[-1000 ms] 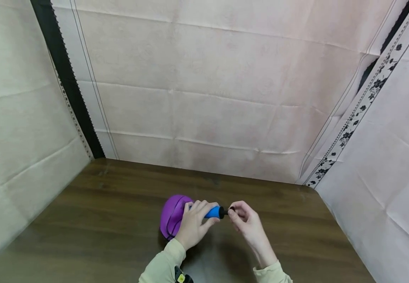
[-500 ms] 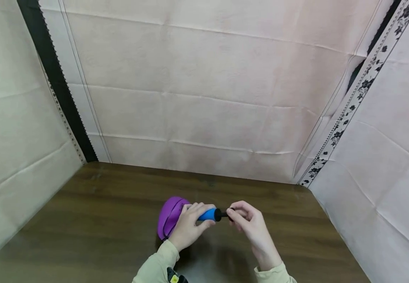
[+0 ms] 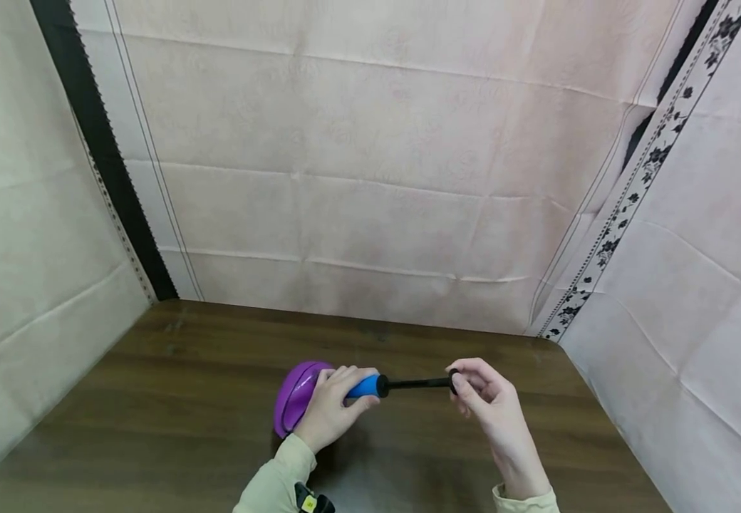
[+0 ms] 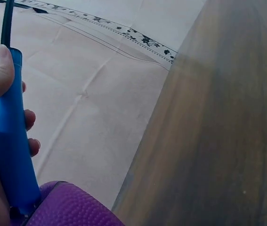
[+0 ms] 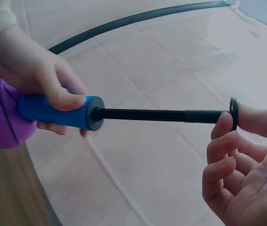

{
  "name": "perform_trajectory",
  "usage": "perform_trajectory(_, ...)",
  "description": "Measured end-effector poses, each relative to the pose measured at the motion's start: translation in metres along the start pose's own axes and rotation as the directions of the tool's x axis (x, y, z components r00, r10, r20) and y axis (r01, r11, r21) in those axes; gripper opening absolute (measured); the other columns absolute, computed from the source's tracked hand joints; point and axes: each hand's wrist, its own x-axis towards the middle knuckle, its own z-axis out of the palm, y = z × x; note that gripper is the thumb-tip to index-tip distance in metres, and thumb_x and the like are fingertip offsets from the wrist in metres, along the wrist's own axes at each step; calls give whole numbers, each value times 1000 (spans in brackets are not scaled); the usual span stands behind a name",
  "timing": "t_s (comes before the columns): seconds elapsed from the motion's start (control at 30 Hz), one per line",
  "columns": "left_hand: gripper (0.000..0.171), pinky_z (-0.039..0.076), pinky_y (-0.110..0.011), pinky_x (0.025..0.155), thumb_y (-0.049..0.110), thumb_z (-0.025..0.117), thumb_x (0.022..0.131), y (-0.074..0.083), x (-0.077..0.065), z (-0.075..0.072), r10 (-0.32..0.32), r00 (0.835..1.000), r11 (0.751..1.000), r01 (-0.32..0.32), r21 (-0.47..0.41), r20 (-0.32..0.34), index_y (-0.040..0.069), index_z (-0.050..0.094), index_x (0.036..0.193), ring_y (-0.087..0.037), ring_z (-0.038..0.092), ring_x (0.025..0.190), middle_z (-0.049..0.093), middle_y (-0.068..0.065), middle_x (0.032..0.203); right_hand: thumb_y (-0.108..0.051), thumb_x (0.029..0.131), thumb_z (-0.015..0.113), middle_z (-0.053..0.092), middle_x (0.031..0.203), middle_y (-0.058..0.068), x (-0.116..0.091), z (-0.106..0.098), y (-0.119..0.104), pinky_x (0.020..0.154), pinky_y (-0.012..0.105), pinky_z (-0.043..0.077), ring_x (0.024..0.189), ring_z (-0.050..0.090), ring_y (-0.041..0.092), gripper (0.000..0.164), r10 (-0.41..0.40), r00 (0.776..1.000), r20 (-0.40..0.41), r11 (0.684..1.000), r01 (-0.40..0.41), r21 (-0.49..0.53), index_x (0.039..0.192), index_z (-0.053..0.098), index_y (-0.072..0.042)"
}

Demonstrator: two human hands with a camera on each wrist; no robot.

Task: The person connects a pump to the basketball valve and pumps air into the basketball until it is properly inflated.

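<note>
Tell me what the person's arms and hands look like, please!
The left hand and right hand are bare hands, with no gloves. The left sleeve and right sleeve are pale yellowish green and reach the wrists. Near the left wrist is a black device with a small yellow patch; any marks on it are too tiny to read.

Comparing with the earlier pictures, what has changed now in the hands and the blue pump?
The right hand has moved rightward, away from the left hand, and the black rod now sticks farther out of the blue pump. Both grips stayed: right on the rod's end, left on the pump.
</note>
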Motion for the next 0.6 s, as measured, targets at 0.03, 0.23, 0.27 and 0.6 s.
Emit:
perform_trajectory(0.03,34,37,-39,91,32,70,87,1,0,0,-3,1000,1000,3,-2,-3,27,65,120,-7,58,96,69,9,105,2,95,55,61,70,-9,0,2,2,47,28,37,56,49,1,12,-7,1000,17,1000,7,13,101,62,-6)
perform_trajectory(0.23,35,36,-35,87,32,70,87,4,-2,4,45,999,999,-44,18,-24,27,64,121,-6,58,93,69,8,105,-6,98,52,56,70,-9,4,23,22,44,23,37,54,47,1,13,32,992,118,999,-34,19,106,56,5)
perform_trajectory(0.27,36,36,-35,87,33,69,87,4,-2,5,62,998,998,-62,25,-32,27,64,121,-6,58,93,69,8,104,-7,99,52,56,70,-8,5,26,25,44,22,37,54,47,1,17,43,990,137,999,-46,13,107,54,8)
perform_trajectory(0.6,38,36,-34,87,32,70,85,2,-2,8,141,989,989,-138,56,-53,24,64,121,-6,60,94,70,10,104,-16,103,47,55,74,-6,8,40,44,50,22,36,57,48,3,29,173,944,280,980,-194,49,116,49,9)
